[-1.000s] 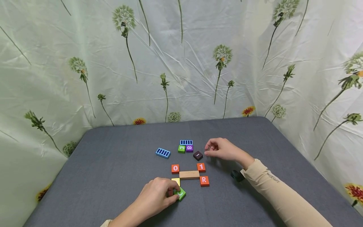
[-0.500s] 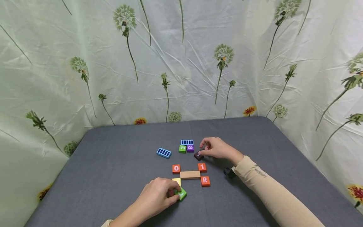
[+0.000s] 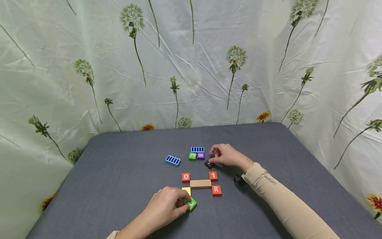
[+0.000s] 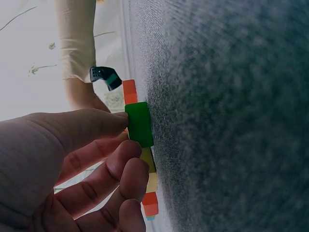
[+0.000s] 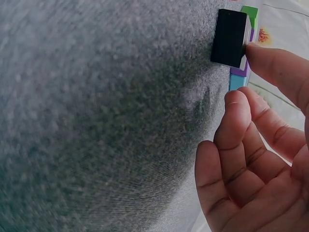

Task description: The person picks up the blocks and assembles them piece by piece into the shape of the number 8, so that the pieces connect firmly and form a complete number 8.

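I see the left hand [image 3: 165, 203] pinching the green tile [image 3: 192, 203], at seven o'clock from the wooden block [image 3: 200, 184]. At one o'clock from that block, the right hand [image 3: 229, 155] touches the dark tile [image 3: 208, 165] with its thumb, its fingers loosely bent.

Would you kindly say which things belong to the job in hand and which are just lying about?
In hand:
green tile, pinched by the left hand
dark tile, touched by the right hand

Apparently lying about:
wooden bar
red tiles
blue pieces
purple tile
green 3 tile
yellow tile
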Demonstrator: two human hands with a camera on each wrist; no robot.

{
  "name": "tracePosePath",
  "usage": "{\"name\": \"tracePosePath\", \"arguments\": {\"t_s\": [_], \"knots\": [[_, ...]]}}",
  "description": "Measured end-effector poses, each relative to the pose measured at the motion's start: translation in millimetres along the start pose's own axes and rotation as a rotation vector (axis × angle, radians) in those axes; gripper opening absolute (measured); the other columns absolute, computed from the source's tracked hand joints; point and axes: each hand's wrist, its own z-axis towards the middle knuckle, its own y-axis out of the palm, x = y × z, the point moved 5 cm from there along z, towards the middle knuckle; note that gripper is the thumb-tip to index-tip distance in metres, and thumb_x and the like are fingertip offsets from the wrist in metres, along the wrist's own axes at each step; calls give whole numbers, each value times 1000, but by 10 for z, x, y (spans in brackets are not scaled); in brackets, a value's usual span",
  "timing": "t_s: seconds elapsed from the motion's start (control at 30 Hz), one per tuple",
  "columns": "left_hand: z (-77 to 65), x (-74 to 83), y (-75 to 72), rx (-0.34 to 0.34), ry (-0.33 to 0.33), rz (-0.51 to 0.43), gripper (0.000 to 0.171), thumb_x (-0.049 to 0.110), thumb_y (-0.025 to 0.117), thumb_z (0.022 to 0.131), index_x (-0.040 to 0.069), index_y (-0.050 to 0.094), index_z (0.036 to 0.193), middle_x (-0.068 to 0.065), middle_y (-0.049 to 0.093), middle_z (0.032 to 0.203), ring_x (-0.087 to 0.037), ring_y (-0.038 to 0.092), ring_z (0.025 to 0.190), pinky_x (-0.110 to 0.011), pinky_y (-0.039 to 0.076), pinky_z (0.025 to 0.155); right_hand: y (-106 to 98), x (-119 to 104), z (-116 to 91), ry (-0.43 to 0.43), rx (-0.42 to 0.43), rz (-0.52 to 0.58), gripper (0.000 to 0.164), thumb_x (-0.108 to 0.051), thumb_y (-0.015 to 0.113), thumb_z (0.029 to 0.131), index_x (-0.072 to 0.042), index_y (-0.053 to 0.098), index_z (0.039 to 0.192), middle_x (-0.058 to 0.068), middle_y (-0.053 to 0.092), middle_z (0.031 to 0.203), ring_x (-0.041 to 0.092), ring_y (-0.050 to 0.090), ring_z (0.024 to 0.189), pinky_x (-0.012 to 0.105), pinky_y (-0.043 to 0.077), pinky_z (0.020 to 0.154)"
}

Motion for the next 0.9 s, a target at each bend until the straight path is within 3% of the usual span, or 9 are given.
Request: {"name": "tracePosePath", "arguments": {"t_s": [0.6,0.9], "knots": [[-8,2,0,5,5,-10,9,23,88,88,27,81,93,19,55,69,3,45,62,-23,38,56,-8,67,47,28,19,-46,23,-26,76,101,-7,71,111,-3,60,76,8,51,63,24,41,60],[-8,-7,2,2,5,-14,9,24,88,89,26,81,93,19,56,69,3,46,62,-22,39,56,-18,85,26,8,4,-45,30,-31,78,99,-7,72,116,-2,63,76,8,52,61,26,43,60]]}}
